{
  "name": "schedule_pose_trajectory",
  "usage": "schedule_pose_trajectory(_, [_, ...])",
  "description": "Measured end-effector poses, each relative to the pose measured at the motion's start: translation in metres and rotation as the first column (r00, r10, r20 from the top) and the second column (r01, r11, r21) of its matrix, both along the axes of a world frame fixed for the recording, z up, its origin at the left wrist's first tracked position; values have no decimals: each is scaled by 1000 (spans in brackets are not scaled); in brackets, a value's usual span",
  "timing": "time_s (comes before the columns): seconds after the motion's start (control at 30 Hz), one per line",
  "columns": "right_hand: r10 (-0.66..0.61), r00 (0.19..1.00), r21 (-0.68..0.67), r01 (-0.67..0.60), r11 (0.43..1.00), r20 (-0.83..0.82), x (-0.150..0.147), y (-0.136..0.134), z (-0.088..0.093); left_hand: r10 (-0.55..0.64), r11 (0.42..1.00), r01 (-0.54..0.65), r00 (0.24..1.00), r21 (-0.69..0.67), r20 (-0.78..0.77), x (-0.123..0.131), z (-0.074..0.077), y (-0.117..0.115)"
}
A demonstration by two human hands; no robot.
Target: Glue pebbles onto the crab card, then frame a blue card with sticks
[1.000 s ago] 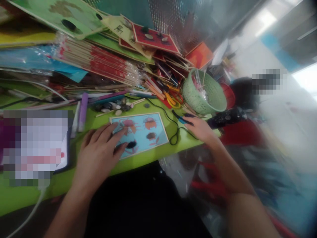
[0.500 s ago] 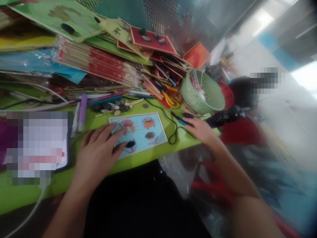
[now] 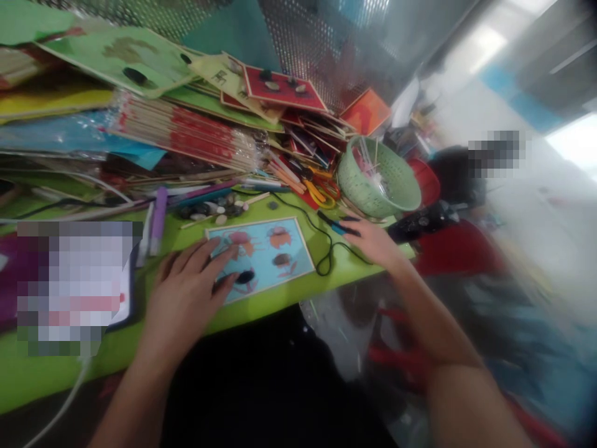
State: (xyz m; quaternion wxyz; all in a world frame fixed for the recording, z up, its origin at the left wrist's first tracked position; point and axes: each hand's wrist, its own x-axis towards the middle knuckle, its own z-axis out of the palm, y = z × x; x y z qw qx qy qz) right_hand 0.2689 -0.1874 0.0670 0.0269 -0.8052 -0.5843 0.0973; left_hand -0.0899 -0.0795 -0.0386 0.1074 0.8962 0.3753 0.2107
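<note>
My left hand (image 3: 189, 292) lies over the left edge of a light blue picture card (image 3: 261, 281), its fingers stretched out and a little apart. The card has a pale wooden border. Pebbles sit on it among orange and red drawn shapes, and a dark pebble (image 3: 244, 277) rests near my left thumb. To the right of the card, my right hand (image 3: 370, 239) has its fingers closed over a black-and-blue tool (image 3: 336, 228) on the green table. A thin black cord (image 3: 321, 256) loops between card and tool. My right palm hides part of the tool.
Loose pebbles (image 3: 221, 208) and yellow-handled scissors (image 3: 319, 195) lie behind the card. A green basket (image 3: 377, 186) stands at the back right. Bundled sticks (image 3: 181, 130) and stacked picture cards (image 3: 284, 87) fill the rear. Markers (image 3: 159, 221) and a blurred-out device lie left.
The view has shifted slightly. My left hand stays on the card and my right hand stays at the black-and-blue tool, with only slight finger movement.
</note>
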Motion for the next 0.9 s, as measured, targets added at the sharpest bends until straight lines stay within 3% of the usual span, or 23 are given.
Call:
schedule_pose_trajectory(0.2, [-29, 999, -54, 31, 998, 37, -1, -2, -1, -3, 1000, 3, 1000, -1, 12, -1, -2, 1])
schedule_pose_trajectory(0.67, [3, 1000, 25, -3, 1000, 1, 3, 2, -4, -9, 1000, 9, 1000, 19, 15, -1, -2, 0])
schedule_pose_trajectory(0.9, [5, 1000, -23, -5, 1000, 5, 0, 3, 0, -2, 1000, 2, 1000, -3, 21, -1, 0, -1])
